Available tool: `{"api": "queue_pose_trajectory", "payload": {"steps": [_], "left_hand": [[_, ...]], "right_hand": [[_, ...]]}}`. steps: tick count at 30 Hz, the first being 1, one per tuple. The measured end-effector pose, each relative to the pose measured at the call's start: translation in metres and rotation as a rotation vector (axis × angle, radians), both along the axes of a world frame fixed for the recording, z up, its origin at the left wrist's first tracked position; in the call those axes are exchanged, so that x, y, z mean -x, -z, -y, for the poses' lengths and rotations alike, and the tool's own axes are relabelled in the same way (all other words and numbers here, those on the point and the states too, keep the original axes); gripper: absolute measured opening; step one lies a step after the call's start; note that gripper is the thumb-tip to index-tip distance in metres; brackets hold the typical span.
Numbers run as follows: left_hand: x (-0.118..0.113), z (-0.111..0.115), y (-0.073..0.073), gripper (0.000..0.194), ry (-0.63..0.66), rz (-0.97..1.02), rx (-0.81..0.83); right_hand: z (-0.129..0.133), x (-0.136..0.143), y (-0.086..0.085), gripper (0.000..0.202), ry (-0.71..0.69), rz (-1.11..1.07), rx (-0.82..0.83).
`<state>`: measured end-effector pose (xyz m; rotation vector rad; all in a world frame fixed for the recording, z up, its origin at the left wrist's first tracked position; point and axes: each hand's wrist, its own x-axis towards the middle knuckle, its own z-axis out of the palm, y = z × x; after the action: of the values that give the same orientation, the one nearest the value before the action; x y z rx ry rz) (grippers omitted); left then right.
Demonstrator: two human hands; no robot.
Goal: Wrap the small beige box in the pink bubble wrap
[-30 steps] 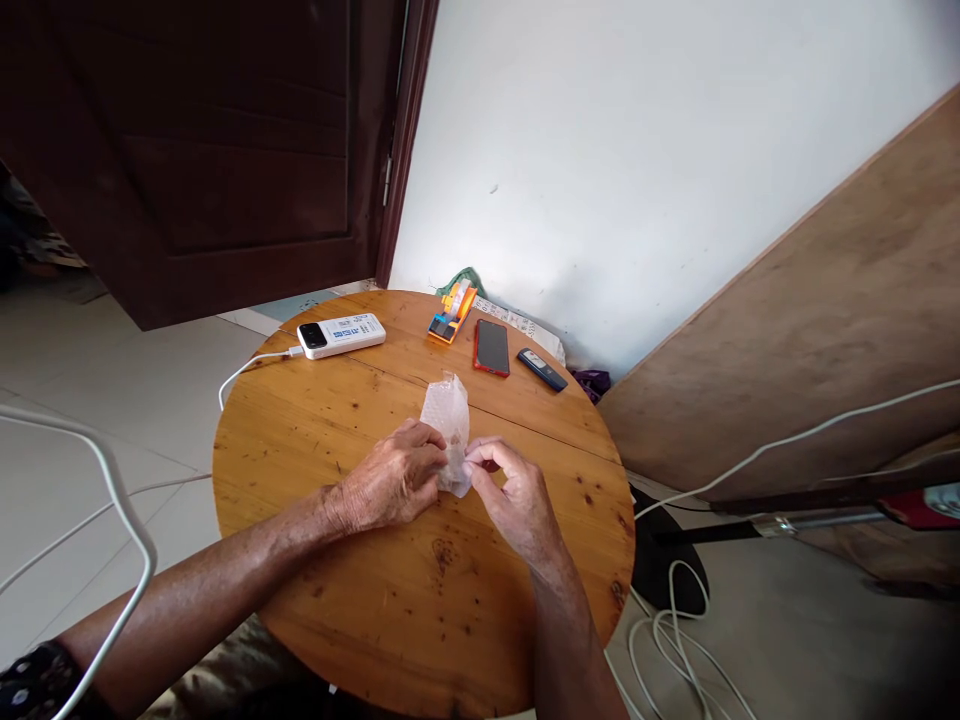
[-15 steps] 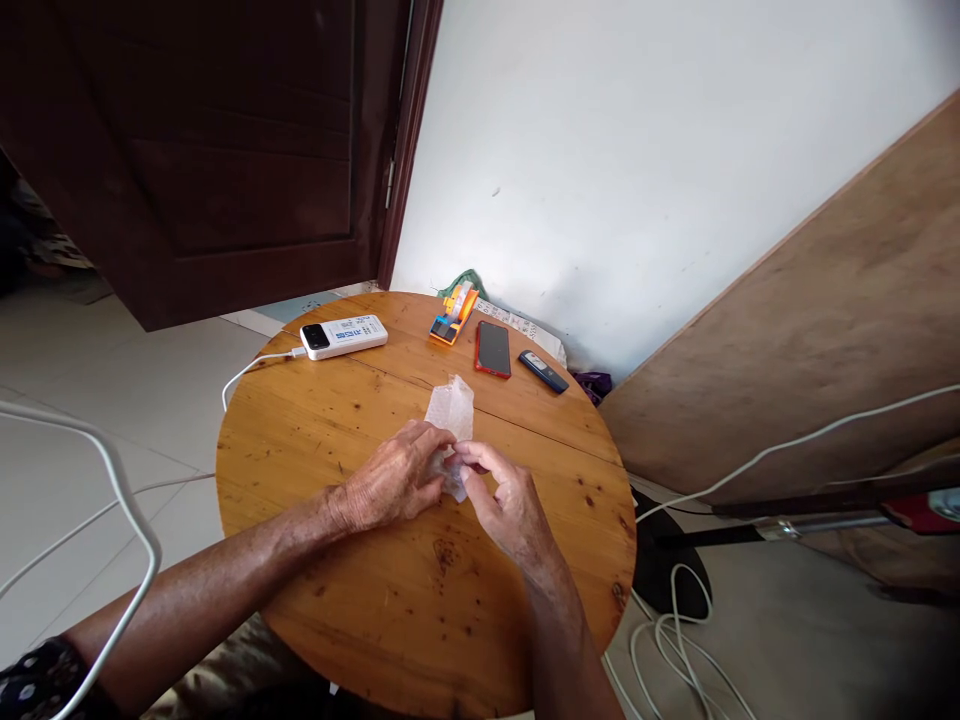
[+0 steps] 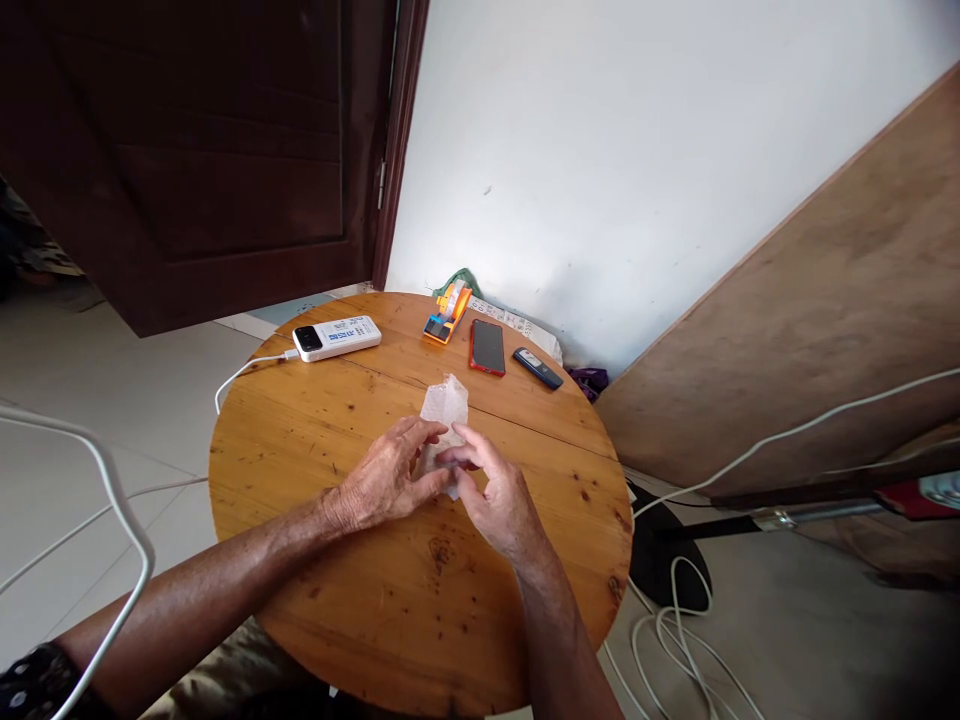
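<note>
A small piece of whitish, see-through bubble wrap [image 3: 445,400] lies near the middle of the round wooden table [image 3: 300,430]. My left hand [image 3: 394,470] arches over its left side, with thumb and fingers apart. From the right, my right hand [image 3: 495,490] reaches over the near end of the wrap, fingers curved and spread from the thumb. Both thumb tips come close together at the near edge. My fingers partly cover the wrap, and whether they touch it is hard to see.
Along the far side are a white power bank [image 3: 337,338] with a cable, an orange tape dispenser [image 3: 448,310], a red-edged smartphone [image 3: 487,347] and a dark blue handheld device [image 3: 538,367]. White cables [image 3: 675,640] coil on the floor at right. A dark door [image 3: 247,180] stands behind.
My fingers have opened from a pinch close together on the near part of the bubble wrap and now sit spread over it. The view has shifted slightly.
</note>
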<state>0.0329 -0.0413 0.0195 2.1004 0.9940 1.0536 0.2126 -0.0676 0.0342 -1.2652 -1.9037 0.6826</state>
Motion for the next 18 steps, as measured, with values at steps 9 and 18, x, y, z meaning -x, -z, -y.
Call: {"api": "queue_pose_trajectory", "payload": {"steps": [9,18], "left_hand": [[-0.006,-0.006,0.009,0.018,-0.033,-0.021,-0.014],[-0.007,-0.005,0.012,0.032,-0.040,-0.031,-0.032]], "right_hand": [[0.000,0.000,-0.003,0.060,-0.039,0.062,-0.058],[0.000,0.000,-0.004,0.055,0.003,0.058,-0.075]]}}
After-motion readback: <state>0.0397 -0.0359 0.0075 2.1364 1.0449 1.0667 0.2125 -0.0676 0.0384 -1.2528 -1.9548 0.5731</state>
